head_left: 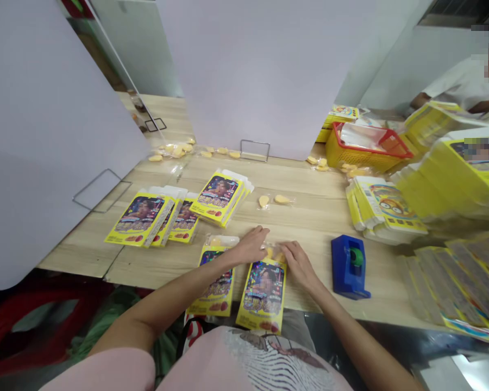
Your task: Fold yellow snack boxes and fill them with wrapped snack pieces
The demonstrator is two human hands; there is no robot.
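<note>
Two flat yellow cartons with dark, shiny printed fronts lie side by side at the table's front edge. At the open top of the right carton (pixel 263 296) sits a small yellow piece in a clear packet (pixel 269 253). My left hand (pixel 248 247) reaches over the left carton (pixel 217 279), its finger and thumb apart beside that packet. On the other side, my right hand (pixel 299 265) has its fingers bent together at the packet's edge, by the carton's top right corner. Beyond my hands lie two more wrapped yellow pieces (pixel 282 200). Another yellow piece shows at the left carton's top.
Stacked cartons (pixel 220 195) and overlapping cartons (pixel 136 217) lie to the left. A blue tape dispenser (pixel 348 269) stands right, near tall carton piles (pixel 444 179). Behind are a yellow-red basket (pixel 364 155) and white partitions (pixel 252 70). A person in white (pixel 456 81) sits far right.
</note>
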